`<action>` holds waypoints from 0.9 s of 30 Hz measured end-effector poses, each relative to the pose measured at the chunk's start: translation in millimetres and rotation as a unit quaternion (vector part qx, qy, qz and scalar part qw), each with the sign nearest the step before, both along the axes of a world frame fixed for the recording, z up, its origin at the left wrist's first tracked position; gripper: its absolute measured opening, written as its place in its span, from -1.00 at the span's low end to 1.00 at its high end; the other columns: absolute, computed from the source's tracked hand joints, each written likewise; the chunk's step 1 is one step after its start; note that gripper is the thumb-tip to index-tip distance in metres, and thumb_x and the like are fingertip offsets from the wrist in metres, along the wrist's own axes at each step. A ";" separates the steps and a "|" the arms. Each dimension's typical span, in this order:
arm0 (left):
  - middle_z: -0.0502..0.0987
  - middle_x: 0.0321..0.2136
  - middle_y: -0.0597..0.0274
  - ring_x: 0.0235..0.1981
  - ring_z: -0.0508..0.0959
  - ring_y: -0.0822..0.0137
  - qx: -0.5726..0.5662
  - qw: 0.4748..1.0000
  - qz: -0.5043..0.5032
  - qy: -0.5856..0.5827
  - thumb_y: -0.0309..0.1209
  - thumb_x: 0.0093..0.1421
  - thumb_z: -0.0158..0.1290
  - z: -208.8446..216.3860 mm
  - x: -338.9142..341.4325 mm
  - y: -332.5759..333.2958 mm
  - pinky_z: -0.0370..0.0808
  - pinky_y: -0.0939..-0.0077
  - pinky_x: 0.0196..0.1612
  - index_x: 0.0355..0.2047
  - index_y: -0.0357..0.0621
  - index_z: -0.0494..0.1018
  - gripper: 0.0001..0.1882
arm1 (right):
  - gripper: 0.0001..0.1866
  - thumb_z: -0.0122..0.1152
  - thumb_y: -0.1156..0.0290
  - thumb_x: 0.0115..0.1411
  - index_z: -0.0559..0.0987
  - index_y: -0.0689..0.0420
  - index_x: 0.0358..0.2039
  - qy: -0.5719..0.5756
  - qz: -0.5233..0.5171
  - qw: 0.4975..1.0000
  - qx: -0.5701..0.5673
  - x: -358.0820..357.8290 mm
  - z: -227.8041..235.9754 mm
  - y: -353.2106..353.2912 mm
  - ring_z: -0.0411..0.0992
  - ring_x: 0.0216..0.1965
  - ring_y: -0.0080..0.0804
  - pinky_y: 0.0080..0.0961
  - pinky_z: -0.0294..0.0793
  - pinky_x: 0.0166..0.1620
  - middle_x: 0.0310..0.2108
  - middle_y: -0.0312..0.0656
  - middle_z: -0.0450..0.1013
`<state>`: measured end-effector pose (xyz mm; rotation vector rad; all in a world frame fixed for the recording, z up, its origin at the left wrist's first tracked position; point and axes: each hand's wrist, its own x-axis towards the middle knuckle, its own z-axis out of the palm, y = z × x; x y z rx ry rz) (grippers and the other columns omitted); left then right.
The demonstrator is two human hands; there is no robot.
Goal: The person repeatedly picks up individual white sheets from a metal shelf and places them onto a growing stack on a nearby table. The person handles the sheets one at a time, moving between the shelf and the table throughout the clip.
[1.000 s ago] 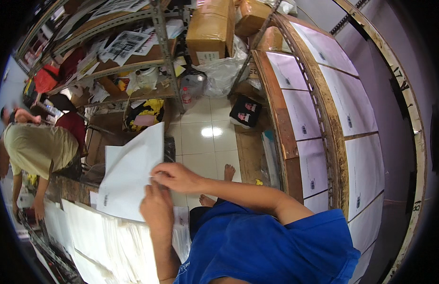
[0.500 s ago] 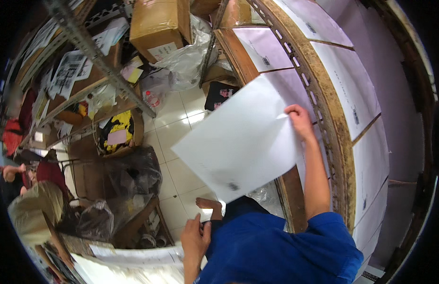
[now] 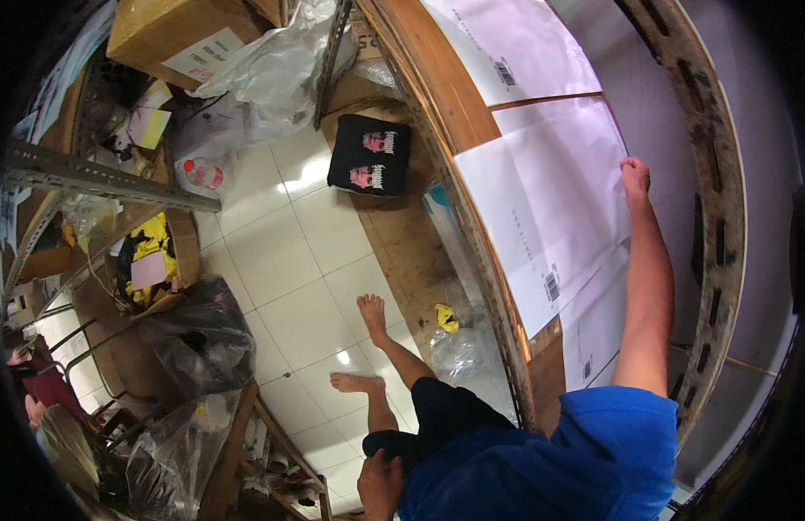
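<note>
A large white sheet (image 3: 541,195) with small print and a barcode lies on a wooden shelf at the right, overlapping other white sheets. My right hand (image 3: 635,180) is closed at its far right edge, with fingertips pinching the rim. My arm stretches across the right side of the shelf. Low in the view, my left hand (image 3: 380,486) hangs beside my dark shorts, holding nothing that I can see; its fingers are loosely bent and apart.
Perforated metal rails (image 3: 698,122) run along the shelf. Folded black printed fabric (image 3: 369,154) lies on cardboard on the tiled floor. Left are a taped carton (image 3: 181,39), a bottle (image 3: 202,174), a box of yellow and black cloth (image 3: 150,260) and clear plastic bags (image 3: 207,334).
The sheet, held up in the air before by my right hand, now lies on the shelf to the right. My view has shifted, and my left hand has dropped lower.
</note>
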<state>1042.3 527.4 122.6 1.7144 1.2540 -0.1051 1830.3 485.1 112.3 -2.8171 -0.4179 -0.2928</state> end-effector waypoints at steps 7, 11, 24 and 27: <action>0.51 -0.27 -0.16 -0.24 0.50 -0.13 -0.099 0.994 -0.003 0.048 -0.14 0.26 -0.04 -15.3 22.9 16.5 0.45 0.12 -0.17 -0.05 -0.28 0.43 -0.55 | -0.82 0.05 0.43 0.04 0.63 0.00 -0.40 -0.038 -0.066 0.996 -0.040 46.8 -2.7 -11.7 0.53 -0.28 -0.25 -0.36 0.47 -0.15 -0.36 -0.21 0.58; 0.50 -0.28 -0.17 -0.24 0.50 -0.13 -0.114 0.992 -0.013 0.055 -0.11 0.27 -0.07 -10.5 35.8 27.3 0.44 0.12 -0.16 -0.02 -0.28 0.43 -0.52 | -0.82 0.04 0.45 0.04 0.62 -0.01 -0.42 -0.066 -0.085 0.993 -0.057 48.8 0.1 -5.8 0.53 -0.28 -0.24 -0.34 0.48 -0.14 -0.36 -0.20 0.58; 0.51 -0.27 -0.15 -0.25 0.51 -0.11 -0.119 0.991 0.003 0.053 -0.15 0.27 -0.04 -9.6 40.6 23.0 0.45 0.14 -0.16 -0.02 -0.26 0.42 -0.56 | -0.84 0.06 0.37 0.08 0.61 0.00 -0.39 -0.127 -0.082 0.986 -0.066 59.6 -0.1 1.6 0.51 -0.24 -0.16 -0.27 0.48 -0.15 -0.36 -0.13 0.55; 0.51 -0.28 -0.15 -0.26 0.51 -0.11 -0.031 0.999 0.032 -0.007 -0.17 0.26 -0.03 0.4 44.4 21.4 0.45 0.13 -0.18 -0.05 -0.27 0.42 -0.58 | -0.83 0.07 0.37 0.10 0.60 0.08 -0.35 -0.244 -0.086 0.965 -0.053 17.1 -0.7 36.0 0.47 -0.17 -0.14 -0.24 0.46 -0.12 -0.33 -0.10 0.52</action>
